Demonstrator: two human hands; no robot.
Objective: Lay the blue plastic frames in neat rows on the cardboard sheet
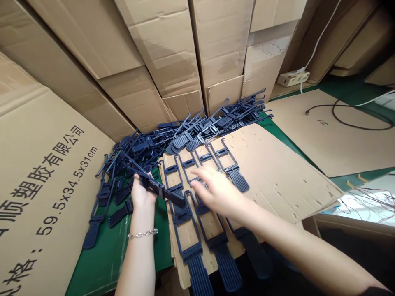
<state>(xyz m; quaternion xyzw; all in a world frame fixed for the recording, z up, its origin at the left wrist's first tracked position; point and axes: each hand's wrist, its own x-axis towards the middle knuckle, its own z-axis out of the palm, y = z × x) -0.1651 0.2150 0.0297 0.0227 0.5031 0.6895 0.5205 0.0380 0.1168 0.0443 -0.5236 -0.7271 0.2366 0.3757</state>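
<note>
My left hand (143, 193) is closed on a dark blue plastic part (165, 193) with a frame and a flat paddle end, held tilted beside the cardboard sheet. My right hand (214, 189) hovers over that sheet (262, 164), its fingers apart and holding nothing. Beneath and around my right hand, several similar blue parts (238, 180) lie in two rows on the cardboard; the paddles of the near row hang past its front edge. My right hand and forearm hide some of them.
A heap of blue parts (212, 125) lies along the back and left on the green table (114, 242). Cardboard boxes (166, 45) stand behind. A printed carton (46, 172) is at left, a black cable (352, 107) and white power strip (293, 78) at right.
</note>
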